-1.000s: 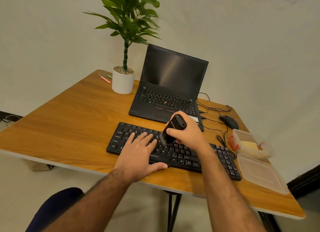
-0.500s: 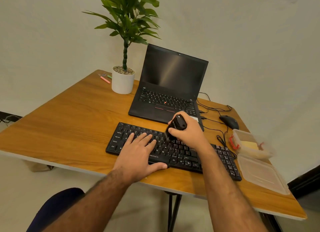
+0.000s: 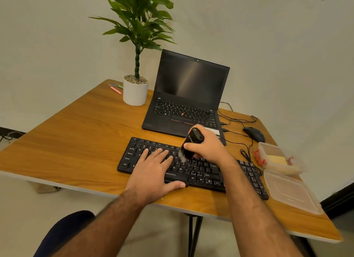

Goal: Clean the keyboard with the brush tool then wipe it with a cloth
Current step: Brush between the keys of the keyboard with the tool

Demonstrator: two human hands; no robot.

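- The right hand (image 3: 207, 147) is gripping the brush (image 3: 190, 144), bristles touching the keyboard (image 3: 193, 167) mid-row.
- The left hand (image 3: 153, 172) is lying flat and open on the keys, thumb at the near edge.
- The surface (image 3: 76, 141) is lying bare to the left.

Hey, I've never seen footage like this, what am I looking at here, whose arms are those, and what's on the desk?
There is no machine: a person wears a camera on their head, looking down at their own two hands. The right hand grips a black brush tool, its pale bristles on the keys of a black keyboard. The left hand lies flat on the keyboard. On the wooden table also stand an open laptop and a potted plant; a mouse and clear plastic containers lie to the right.
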